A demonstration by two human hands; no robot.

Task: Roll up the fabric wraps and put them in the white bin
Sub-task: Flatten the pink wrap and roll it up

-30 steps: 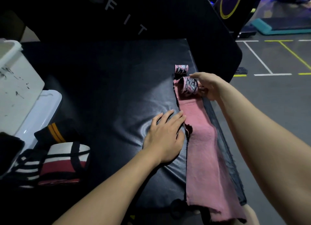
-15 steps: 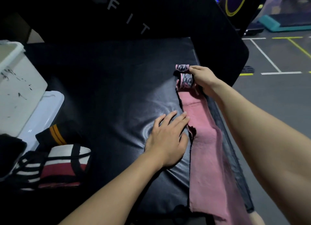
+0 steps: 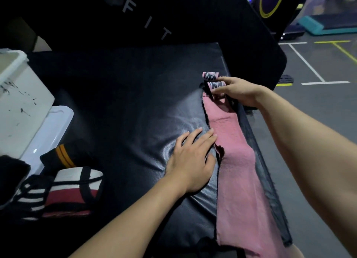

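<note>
Right hand (image 3: 238, 92) pinches the pink wrap's (image 3: 234, 155) rolled end, left hand (image 3: 190, 161) presses flat beside it; loose tension could let the roll unravel.

Long fabric wrap (image 3: 237, 161) is lying along the padded bench (image 3: 125, 113), running from under the right hand (image 3: 237, 91) back past the left hand (image 3: 190, 161), just to that hand's right. White bin (image 3: 21, 103) is sitting far left of both hands; piled wraps (image 3: 63, 192) are lying left of the left forearm.
</note>
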